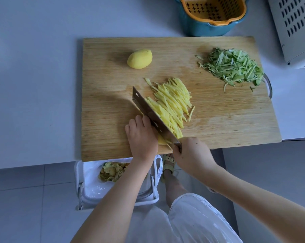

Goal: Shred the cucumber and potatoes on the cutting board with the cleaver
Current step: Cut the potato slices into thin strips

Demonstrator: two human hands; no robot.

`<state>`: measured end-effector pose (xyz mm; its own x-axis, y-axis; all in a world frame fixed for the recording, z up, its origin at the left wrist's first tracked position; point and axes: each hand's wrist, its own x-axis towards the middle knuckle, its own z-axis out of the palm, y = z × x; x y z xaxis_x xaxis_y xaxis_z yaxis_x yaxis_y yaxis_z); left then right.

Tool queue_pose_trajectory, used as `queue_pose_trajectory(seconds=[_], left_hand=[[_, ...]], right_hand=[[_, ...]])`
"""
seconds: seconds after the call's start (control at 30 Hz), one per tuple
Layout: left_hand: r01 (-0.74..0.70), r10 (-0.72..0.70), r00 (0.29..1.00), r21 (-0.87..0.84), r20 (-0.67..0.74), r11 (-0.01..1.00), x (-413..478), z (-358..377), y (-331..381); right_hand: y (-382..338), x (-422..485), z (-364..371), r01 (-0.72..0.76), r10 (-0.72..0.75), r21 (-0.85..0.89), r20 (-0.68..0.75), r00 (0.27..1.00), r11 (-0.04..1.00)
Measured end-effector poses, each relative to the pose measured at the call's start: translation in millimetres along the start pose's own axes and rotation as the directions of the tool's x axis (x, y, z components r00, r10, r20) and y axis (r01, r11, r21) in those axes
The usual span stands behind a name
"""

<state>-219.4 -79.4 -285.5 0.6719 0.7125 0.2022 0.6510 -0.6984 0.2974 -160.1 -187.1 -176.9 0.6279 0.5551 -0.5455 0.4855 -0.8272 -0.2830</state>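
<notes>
Your right hand grips the cleaver handle at the near edge of the cutting board; your left hand, grip curled, pins the potato slices beside the blade. Expect them stiff but slippery: press from above, knuckles guiding.

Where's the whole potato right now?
In the head view, the whole potato lies far left on the cutting board, beyond the cleaver and potato shreds, well left of the cucumber shreds.
</notes>
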Motion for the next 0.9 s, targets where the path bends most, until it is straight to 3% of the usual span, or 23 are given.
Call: queue_pose_trajectory(seconds=[0.17, 0.3, 0.37, 0.53, 0.67, 0.9], left_hand=[[-0.002, 0.002, 1.0, -0.002, -0.02, 1.0, 0.7, -1.4, 0.8], [0.029, -0.036, 0.999, -0.159, -0.037, 0.987, -3.1, -8.8, -4.1], [-0.033, 0.025, 0.999, -0.18, -0.043, 0.983, -13.1, -11.8, -9.4], [-0.258, 0.259, 0.966, -0.032, 0.026, 0.966, -28.4, -11.6, -14.3], [-0.287, 0.287, 0.958, 0.011, 0.021, 0.958, -28.2, -10.5, -15.9], [-0.274, 0.273, 0.962, 0.031, 0.027, 0.961, -28.3, -8.6, -16.2]], right_hand=[[-8.6, 25.2, -3.4, 0.051, -0.046, 0.131, -0.045, 0.998, 0.99], [4.7, 6.8, -17.3, 0.055, -0.046, 0.168, -0.058, 0.997, 0.984], [9.9, -5.7, -18.8, 0.046, -0.04, 0.129, -0.051, 0.998, 0.991], [7.6, 3.4, 5.3, 0.02, -0.019, 0.079, -0.02, 1.0, 0.997], [6.0, 4.4, 0.9, 0.059, -0.051, 0.146, -0.059, 0.997, 0.988], [3.5, 2.8, 5.4, 0.054, -0.049, 0.111, -0.047, 0.998, 0.992]])
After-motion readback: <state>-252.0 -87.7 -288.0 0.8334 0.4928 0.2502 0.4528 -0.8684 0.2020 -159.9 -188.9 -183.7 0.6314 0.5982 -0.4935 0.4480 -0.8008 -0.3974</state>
